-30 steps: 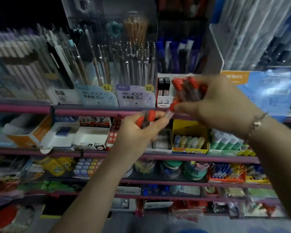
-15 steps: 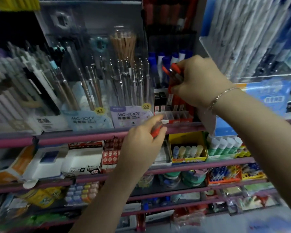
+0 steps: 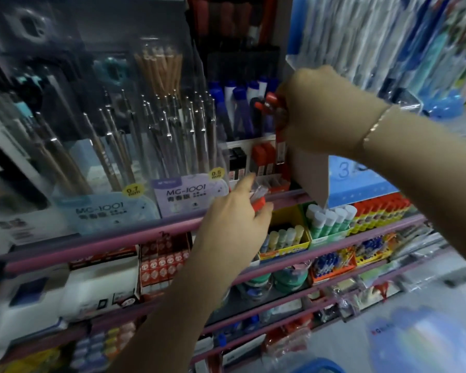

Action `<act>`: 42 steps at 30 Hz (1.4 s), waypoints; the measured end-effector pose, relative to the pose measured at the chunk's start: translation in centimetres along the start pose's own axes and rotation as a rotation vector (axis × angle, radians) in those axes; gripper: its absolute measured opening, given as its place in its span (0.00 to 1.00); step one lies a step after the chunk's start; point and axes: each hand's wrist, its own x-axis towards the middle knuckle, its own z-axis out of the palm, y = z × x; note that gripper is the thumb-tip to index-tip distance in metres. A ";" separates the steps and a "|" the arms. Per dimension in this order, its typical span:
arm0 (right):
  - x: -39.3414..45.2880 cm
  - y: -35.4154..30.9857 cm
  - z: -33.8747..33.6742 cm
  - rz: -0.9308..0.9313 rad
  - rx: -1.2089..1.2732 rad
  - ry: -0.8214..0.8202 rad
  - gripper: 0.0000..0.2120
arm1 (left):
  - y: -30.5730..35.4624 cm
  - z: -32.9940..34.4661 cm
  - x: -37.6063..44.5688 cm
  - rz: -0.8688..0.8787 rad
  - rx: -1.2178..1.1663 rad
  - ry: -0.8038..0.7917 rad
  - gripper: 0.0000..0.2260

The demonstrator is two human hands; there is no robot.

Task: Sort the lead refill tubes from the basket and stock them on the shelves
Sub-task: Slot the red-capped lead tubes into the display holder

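The right hand [image 3: 318, 111] fingers grasp a bundle of red-capped tubes [image 3: 276, 122] above the white tray [image 3: 249, 142]; the left hand [image 3: 234, 219] fingers clench one red-capped tube [image 3: 258, 199] just below it.

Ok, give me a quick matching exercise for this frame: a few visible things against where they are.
Things:
1. left hand
2. right hand
3. glue sticks
4. mechanical pencils

Places:
A. standing in a green box on the second shelf
B. displayed upright behind the MG-1001 labels
C. raised above the white lead tray, gripping red-capped tubes
D. at the pink shelf rail, holding a red-capped tube

Pairs: 1-D, 2-C, 3-A, 4-B
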 end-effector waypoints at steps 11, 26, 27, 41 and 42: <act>0.5 -0.4 0.9 0.031 -0.044 -0.019 0.05 | -0.7 -0.2 0.7 0.027 0.024 -0.032 0.23; -0.7 -0.5 1.6 -0.017 -0.167 0.055 0.09 | -1.0 0.2 2.7 0.158 0.125 -0.199 0.25; -0.7 -0.5 1.5 -0.015 -0.148 0.060 0.06 | -1.1 0.2 2.7 0.157 0.134 -0.204 0.26; -1.8 -1.4 4.5 0.092 -0.236 0.095 0.06 | 0.0 1.1 2.6 0.138 0.130 -0.257 0.24; -1.4 -1.6 4.6 0.107 -0.248 0.086 0.08 | -0.1 1.1 2.6 0.143 0.124 -0.258 0.25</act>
